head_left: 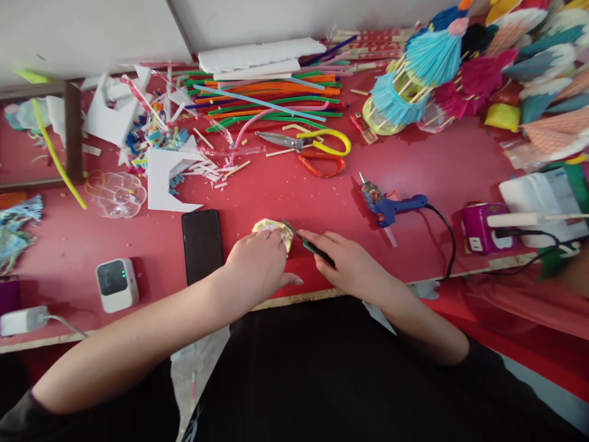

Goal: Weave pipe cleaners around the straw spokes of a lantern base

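Note:
My left hand [257,264] rests on the red table [414,166] near its front edge, fingers curled over a crumpled pale yellow piece of paper [275,228] and pressing it down. My right hand [350,264] lies just to its right, closed round a thin dark tool [307,242] with a green handle, whose tip points at the yellow piece. The two hands almost touch.
A black phone [201,244] lies left of my left hand. A blue glue gun [389,205] with its cable sits to the right. Scissors [313,147], coloured straws [271,98], white foam scraps [165,178], a white device [116,282] and tasselled paper ornaments [432,67] crowd the table.

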Motion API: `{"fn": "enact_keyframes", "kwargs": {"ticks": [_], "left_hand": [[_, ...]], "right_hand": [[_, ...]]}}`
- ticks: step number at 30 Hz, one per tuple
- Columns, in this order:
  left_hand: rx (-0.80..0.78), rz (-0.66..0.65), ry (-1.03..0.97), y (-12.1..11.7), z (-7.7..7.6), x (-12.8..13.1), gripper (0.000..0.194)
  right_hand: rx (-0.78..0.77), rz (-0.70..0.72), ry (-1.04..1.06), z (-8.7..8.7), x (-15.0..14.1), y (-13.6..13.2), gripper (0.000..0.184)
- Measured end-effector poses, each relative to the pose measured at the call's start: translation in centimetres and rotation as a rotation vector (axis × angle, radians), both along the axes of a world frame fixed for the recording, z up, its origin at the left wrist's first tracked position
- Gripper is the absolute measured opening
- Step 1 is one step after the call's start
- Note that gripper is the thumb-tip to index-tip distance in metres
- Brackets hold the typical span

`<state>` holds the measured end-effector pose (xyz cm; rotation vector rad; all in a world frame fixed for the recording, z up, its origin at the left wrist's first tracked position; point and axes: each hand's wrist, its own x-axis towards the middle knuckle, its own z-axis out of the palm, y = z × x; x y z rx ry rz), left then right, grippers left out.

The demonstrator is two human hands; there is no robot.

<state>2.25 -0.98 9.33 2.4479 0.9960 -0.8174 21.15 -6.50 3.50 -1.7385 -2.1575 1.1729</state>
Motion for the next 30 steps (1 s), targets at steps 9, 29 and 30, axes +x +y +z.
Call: {"fn": "enact_keyframes", "kwargs": {"ticks": [9, 29, 30], "left_hand": [[-0.004, -0.005, 0.022, 0.1, -0.3, -0.1, 0.073], [0.179, -0.160, -0.019, -0.4, -1.7, -0.8, 0.046], [0.183, -0.163, -0.021, -0.5, -1.7, -0.9, 0.045]], "right_hand": [[0.047, 0.055, -0.072, 0.7, 0.1, 0.2, 0.057], [0.058, 0.098, -0.159, 1.8, -0.7, 0.3, 0.061], [0.054, 0.108, -0.181, 1.8, -0.8, 0.3, 0.061]]}}
